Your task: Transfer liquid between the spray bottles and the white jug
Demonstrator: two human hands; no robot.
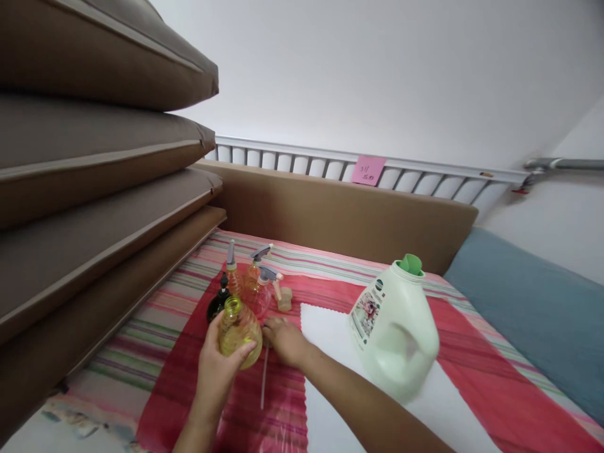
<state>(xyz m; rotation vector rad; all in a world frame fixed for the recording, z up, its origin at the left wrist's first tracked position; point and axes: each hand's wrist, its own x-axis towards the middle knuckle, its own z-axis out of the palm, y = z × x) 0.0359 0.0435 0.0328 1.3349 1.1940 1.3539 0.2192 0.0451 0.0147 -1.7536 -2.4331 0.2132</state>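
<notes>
Left hand (214,371): fingers closed around the round belly of the yellow bottle (238,330).
Yellow bottle: upright, long axis vertical, its open neck points up, no sprayer on it.
Right hand (283,340): fingers bent down on the red sheet (189,377), just right of the bottle; I cannot tell whether they hold something.
Thin tube (263,377): lies below the right fingers, pointing away from them.
Spray bottles (257,286): just beyond the fingers.
Detergent jug (396,327): right of the fingers, tilted.

Bottle (239,331) L of jug (399,330)

five bottles (238,330), one jug (396,327)
</notes>
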